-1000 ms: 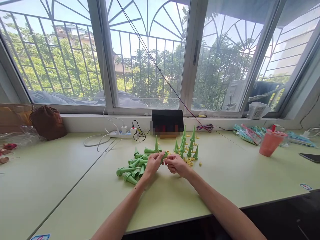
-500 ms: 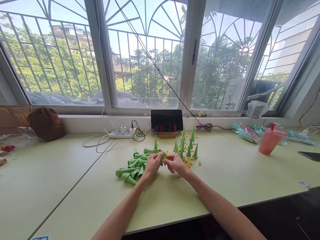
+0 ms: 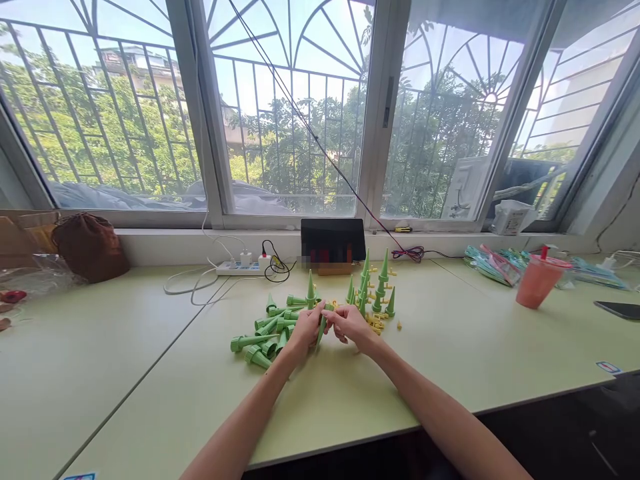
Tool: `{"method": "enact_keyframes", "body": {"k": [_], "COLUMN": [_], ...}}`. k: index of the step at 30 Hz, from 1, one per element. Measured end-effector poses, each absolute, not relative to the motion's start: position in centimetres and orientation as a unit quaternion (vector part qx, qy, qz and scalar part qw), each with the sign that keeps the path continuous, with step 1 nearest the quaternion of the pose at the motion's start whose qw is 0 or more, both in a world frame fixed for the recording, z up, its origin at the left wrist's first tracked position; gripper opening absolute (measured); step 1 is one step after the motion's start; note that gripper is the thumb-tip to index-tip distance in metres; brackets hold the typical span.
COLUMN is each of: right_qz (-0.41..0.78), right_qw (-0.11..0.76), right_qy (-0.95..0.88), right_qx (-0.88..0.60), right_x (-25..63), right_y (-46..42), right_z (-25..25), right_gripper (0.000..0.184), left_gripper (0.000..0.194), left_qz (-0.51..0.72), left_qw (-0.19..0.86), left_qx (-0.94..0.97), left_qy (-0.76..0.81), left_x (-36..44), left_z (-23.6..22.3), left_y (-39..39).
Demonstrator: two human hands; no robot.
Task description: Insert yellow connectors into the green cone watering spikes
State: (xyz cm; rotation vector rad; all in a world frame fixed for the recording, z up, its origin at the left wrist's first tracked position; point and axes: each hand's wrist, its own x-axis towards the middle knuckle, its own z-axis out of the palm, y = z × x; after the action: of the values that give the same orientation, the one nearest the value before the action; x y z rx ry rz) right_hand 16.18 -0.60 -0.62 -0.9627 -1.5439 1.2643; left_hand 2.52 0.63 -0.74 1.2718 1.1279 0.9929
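Pointing its tip down toward the table, a green plant watering spike (image 3: 321, 333) is gripped by the fingers of my left hand (image 3: 306, 328). My right hand (image 3: 351, 324) is closed in a pinch against the spike's wide end; whatever small thing its fingertips hold is hidden. Left of my hands lies a loose pile of green watering spikes (image 3: 256, 357). Beyond my right hand, several spikes with yellow valves (image 3: 380, 293) stand tip up. Small loose yellow valves (image 3: 375, 324) lie close to my right hand.
A dark tablet (image 3: 333, 240) leans on a stand by the window. At back left are a power strip (image 3: 235, 269) with cables and a brown bag (image 3: 90, 247). On the right stand a red cup (image 3: 541, 283), plastic packets (image 3: 493, 265) and a phone (image 3: 620, 309).
The held spike has tilted steeper, showing more of its pointed shaft below my left hand. My right fingertips have shifted slightly left onto its wide end.
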Motion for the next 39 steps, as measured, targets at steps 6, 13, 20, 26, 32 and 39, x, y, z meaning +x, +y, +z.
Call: {"method": "enact_keyframes", "body": {"k": [6,13,20,26,32,39], "right_qz": [0.477,0.426,0.4,0.349,0.301,0.268], "right_qw": [0.446,0.455,0.459,0.45,0.446,0.466], "right_qy": [-0.629,-0.649,-0.666,-0.697,-0.726,-0.735], "right_qx": [-0.422,-0.436,-0.432,-0.435,-0.428,-0.413], "right_x": [16.1,15.8,15.9,16.1,16.3,16.1], "right_y": [-0.4,-0.4,-0.2,0.2,0.2,-0.1], "right_z": [-0.9,-0.9,-1.1,-1.6,-1.8,-1.6], "right_gripper": [0.029,0.023,0.023,0.025,0.027,0.036], "left_gripper": [0.057,0.057,0.058,0.058,0.056,0.055], "left_qz": [0.404,0.405,0.401,0.398,0.388,0.386], "left_qw": [0.557,0.558,0.552,0.557,0.549,0.551], "left_qx": [0.538,0.536,0.539,0.531,0.532,0.523], "left_qy": [0.487,0.487,0.495,0.499,0.514,0.523], "left_x": [2.4,2.4,2.4,2.3,2.4,2.5], "left_z": [-0.7,-0.8,-0.9,-1.1,-0.2,0.1], "left_y": [0.6,0.6,0.7,1.0,0.2,0.1]}}
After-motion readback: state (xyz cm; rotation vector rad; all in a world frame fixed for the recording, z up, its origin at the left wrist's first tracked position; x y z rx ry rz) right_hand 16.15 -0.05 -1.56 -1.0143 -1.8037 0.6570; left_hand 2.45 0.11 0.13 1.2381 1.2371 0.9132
